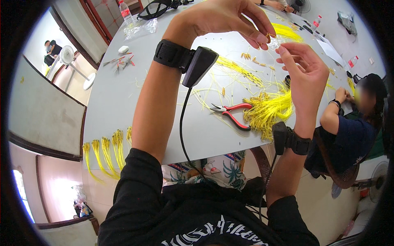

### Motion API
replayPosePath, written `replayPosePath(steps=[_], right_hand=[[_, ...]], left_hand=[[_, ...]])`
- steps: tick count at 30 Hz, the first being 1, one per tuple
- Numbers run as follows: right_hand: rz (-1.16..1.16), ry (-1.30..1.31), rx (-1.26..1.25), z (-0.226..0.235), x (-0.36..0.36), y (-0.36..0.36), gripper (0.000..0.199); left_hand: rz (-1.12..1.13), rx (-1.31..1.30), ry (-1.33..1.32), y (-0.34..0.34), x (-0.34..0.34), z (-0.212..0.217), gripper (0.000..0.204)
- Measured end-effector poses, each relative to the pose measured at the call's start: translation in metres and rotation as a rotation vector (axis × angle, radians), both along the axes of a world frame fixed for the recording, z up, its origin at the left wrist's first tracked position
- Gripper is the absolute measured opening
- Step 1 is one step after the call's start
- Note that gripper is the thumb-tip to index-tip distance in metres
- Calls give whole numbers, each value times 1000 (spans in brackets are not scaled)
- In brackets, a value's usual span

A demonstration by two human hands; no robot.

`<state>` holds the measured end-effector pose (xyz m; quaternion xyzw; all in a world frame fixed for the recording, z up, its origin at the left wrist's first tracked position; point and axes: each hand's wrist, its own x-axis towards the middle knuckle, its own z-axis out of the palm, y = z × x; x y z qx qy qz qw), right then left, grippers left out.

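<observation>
My left hand [234, 22] is raised over the far part of the table, its thumb and fingers pinched on a small gold-coloured piece [268, 37]. Close to its right, my right hand [305, 67] is closed with thumb and forefinger together; anything between them is too small to make out. Below the hands lies a thick bundle of yellow cords [273, 108] with gold-coloured ends. Red-handled pliers [234, 112] rest open beside that bundle. More loose yellow cords [240, 69] and several small gold-coloured pieces [246, 55] are scattered on the table beneath my hands.
Several small yellow cord bunches [106, 149] line the grey table's [164, 141] near left edge. Farther back are red-handled tools [123, 61], a plastic bag [141, 29] and a bottle [125, 12]. A person [349, 119] sits at the right. Cables [182, 127] hang from both wrist devices.
</observation>
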<state>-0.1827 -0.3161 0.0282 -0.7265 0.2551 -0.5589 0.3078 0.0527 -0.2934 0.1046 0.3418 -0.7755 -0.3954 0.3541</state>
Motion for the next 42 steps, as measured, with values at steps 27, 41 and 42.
replayPosePath(steps=[27, 41, 42], right_hand=[[136, -34, 26, 0, -1, 2, 19], [265, -79, 124, 3, -5, 2, 20], [293, -86, 128, 3, -5, 2, 20]], left_hand=[[19, 12, -1, 13, -16, 7, 69], [-5, -74, -16, 10, -15, 8, 65], [-8, -86, -11, 10, -15, 8, 64]])
